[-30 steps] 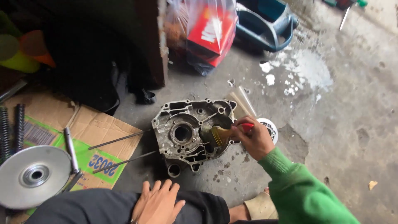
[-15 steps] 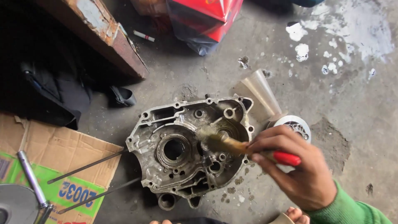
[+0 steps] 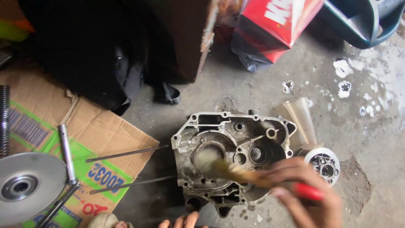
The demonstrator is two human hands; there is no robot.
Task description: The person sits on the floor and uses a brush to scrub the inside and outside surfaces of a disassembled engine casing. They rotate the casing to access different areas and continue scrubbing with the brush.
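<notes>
A grey metal engine case half (image 3: 230, 156) lies open side up on the concrete floor. My right hand (image 3: 310, 194) grips a paintbrush with a red handle (image 3: 310, 192). Its blurred bristles (image 3: 211, 162) sweep over the large round bore at the left of the case. Only the fingertips of my left hand (image 3: 183, 221) show at the bottom edge, just below the case, and they hold nothing that I can see.
A small round metal part (image 3: 324, 165) and a translucent funnel (image 3: 300, 120) sit right of the case. Flattened cardboard (image 3: 84, 135) at left carries two thin rods (image 3: 126, 154), a round metal disc (image 3: 27, 185) and a coil spring (image 3: 4, 120). A red box (image 3: 278, 21) stands behind.
The brush has swept from the right part of the case to the large bore at its left. My head has shifted, so the cardboard and disc are back in sight.
</notes>
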